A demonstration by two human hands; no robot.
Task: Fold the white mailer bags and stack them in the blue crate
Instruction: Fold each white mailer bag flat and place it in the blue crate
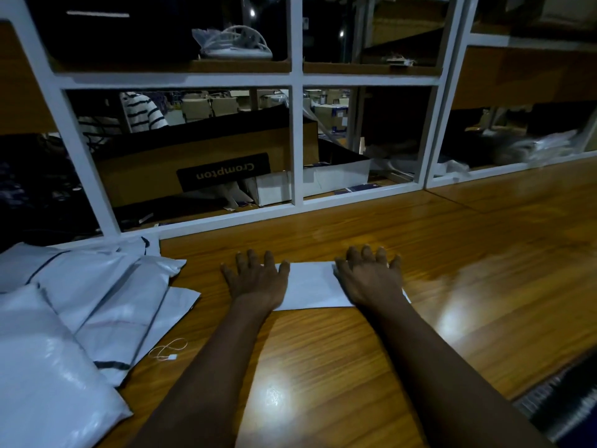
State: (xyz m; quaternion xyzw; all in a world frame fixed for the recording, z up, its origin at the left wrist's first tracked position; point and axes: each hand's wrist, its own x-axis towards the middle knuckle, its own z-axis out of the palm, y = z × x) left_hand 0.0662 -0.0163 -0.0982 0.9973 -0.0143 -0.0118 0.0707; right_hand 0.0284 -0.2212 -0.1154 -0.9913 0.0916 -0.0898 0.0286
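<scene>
A folded white mailer bag (pixel 311 286) lies flat on the wooden table (pixel 323 350), near its middle. My left hand (pixel 256 278) presses on the bag's left end with straight, spread fingers. On the bag's right end my right hand (pixel 368 276) presses flat the same way. A pile of unfolded white mailer bags (pixel 87 305) with dark stripes covers the table's left side. No blue crate shows in this view.
A white-framed shelf rack (pixel 295 140) stands behind the table, holding a brown Crompton carton (pixel 210 163) and a white box (pixel 310 184). A small tag with string (pixel 168 350) lies by the pile. A dark object (pixel 568 399) sits at the table's lower right edge.
</scene>
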